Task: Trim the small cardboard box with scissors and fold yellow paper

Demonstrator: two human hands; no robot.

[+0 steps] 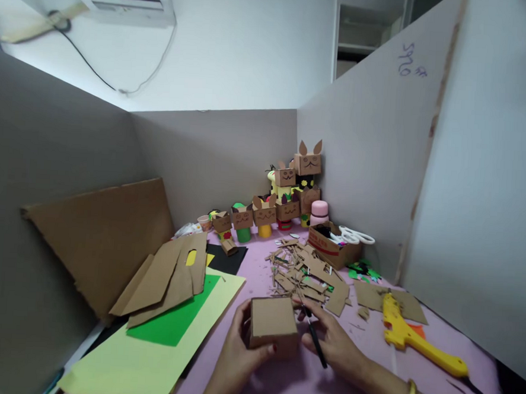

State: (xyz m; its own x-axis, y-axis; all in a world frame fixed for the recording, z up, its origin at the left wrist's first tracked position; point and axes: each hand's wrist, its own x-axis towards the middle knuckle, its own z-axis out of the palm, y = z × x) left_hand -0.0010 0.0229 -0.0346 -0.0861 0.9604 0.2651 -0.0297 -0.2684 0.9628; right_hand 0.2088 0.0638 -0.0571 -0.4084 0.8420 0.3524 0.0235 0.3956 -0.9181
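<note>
- We grip a cardboard box (pixel 273 323) with our left hand (pixel 235 353), fingers curled around its left side, near the front of the pink counter (pixel 258 280).
- Our right hand (pixel 332 344) touches the box's right side while pinching a black pen (pixel 314 337).
- Cardboard scraps (pixel 305 274) lie just beyond; a yellow glue gun (pixel 408 336) rests right.

We can see blue handwriting on the right partition wall (pixel 383 127), roughly "540"; its smaller trailing marks stay unreadable to us.
</note>
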